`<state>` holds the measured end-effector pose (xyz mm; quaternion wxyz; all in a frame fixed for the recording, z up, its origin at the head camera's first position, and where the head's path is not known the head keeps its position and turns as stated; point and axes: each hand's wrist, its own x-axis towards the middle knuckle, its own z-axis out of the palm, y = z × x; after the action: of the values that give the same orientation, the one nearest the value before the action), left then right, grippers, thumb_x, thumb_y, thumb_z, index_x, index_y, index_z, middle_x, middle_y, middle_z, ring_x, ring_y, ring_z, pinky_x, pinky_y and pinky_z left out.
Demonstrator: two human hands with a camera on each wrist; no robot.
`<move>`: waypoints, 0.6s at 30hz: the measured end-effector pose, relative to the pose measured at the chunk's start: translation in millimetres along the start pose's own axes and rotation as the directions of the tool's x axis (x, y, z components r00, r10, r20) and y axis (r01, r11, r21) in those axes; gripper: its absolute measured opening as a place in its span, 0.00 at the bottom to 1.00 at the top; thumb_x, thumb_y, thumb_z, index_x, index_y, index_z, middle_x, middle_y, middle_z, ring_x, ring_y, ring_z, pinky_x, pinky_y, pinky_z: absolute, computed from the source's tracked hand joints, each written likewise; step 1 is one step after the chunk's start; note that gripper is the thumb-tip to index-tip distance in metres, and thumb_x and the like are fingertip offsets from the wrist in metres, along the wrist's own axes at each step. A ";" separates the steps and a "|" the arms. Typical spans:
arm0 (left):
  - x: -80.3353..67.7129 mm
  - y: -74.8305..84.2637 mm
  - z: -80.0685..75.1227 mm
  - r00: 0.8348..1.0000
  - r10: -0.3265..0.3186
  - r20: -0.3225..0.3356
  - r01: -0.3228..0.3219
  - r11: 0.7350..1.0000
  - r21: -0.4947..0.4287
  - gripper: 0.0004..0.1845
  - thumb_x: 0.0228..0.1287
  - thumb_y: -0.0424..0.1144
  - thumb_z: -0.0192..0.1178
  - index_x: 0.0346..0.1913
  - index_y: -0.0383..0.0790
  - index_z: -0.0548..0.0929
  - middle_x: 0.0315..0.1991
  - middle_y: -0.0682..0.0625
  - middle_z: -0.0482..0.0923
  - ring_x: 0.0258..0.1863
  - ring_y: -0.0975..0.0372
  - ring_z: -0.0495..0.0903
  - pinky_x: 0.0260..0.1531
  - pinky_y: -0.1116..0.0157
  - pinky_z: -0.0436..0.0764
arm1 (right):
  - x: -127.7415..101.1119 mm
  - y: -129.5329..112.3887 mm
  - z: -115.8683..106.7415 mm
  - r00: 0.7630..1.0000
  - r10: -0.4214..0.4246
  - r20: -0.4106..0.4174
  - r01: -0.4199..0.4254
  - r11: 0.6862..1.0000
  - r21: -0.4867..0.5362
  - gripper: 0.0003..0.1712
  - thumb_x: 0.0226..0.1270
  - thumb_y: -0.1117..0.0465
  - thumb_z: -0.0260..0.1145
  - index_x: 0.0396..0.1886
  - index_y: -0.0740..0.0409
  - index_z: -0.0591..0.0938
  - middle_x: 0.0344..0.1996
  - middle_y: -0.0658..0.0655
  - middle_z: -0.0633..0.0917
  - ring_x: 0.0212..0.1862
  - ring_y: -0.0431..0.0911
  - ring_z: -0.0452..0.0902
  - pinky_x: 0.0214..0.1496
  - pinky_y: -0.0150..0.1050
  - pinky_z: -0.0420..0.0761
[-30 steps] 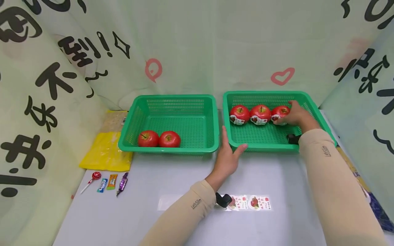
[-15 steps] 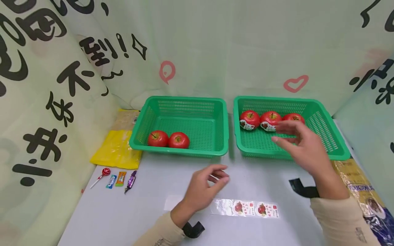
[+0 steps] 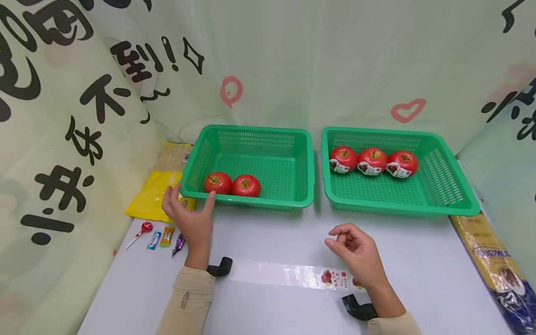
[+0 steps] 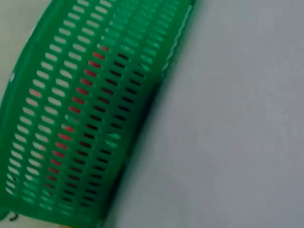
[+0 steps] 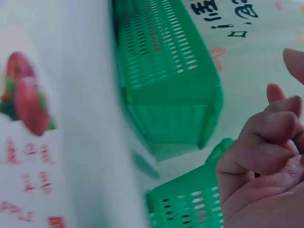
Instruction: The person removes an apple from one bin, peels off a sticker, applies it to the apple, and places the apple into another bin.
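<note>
Head view: my left hand, fingers spread & relaxed, rests at left basket's near-left corner w/ two bare apples just right & beyond it, while right hand hovers loosely curled, holding nothing, over sticker strip.

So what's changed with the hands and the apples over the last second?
The right hand let go of the third labelled apple and drew back above the sticker strip. The left hand moved from the right basket to the left basket. The apples stayed put.
</note>
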<state>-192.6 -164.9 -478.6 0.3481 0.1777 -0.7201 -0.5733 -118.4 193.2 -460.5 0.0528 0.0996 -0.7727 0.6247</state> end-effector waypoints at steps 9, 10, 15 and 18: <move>9.0 -19.0 8.1 0.942 -0.208 0.264 0.276 0.927 -0.253 0.51 0.69 0.42 0.73 0.83 0.64 0.49 0.81 0.53 0.59 0.77 0.58 0.65 0.80 0.61 0.67 | 16.6 -3.1 6.4 0.999 -0.033 0.034 0.039 0.979 -0.202 0.11 0.66 0.68 0.76 0.44 0.59 0.84 0.21 0.48 0.72 0.22 0.39 0.63 0.24 0.34 0.69; 8.6 -19.6 8.4 0.944 -0.207 0.258 0.271 0.931 -0.246 0.50 0.69 0.42 0.73 0.82 0.64 0.50 0.81 0.53 0.59 0.77 0.59 0.65 0.80 0.62 0.67 | 23.6 -6.9 8.9 0.996 -0.077 0.045 0.086 0.967 -0.242 0.12 0.65 0.68 0.77 0.45 0.59 0.84 0.24 0.49 0.75 0.25 0.39 0.67 0.26 0.33 0.71; 7.0 -20.7 6.4 0.946 -0.214 0.244 0.266 0.941 -0.209 0.49 0.70 0.42 0.72 0.82 0.66 0.50 0.82 0.53 0.58 0.78 0.58 0.64 0.80 0.61 0.67 | 78.7 -42.0 32.5 0.963 -0.187 0.195 0.248 0.897 -0.367 0.25 0.64 0.63 0.78 0.59 0.59 0.82 0.46 0.57 0.85 0.46 0.46 0.81 0.44 0.37 0.86; 6.6 -20.2 3.9 0.947 -0.224 0.231 0.269 0.945 -0.188 0.49 0.70 0.42 0.72 0.82 0.67 0.50 0.82 0.53 0.57 0.78 0.57 0.64 0.80 0.61 0.68 | 123.2 -63.7 58.0 0.942 -0.055 0.330 0.182 0.911 -0.369 0.36 0.68 0.56 0.76 0.72 0.56 0.74 0.62 0.60 0.80 0.62 0.54 0.79 0.56 0.50 0.88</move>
<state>-202.8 -172.2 -496.2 0.2141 0.1673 -0.6575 -0.7027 -221.9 113.1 -386.7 -0.0130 0.2319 -0.8733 0.4282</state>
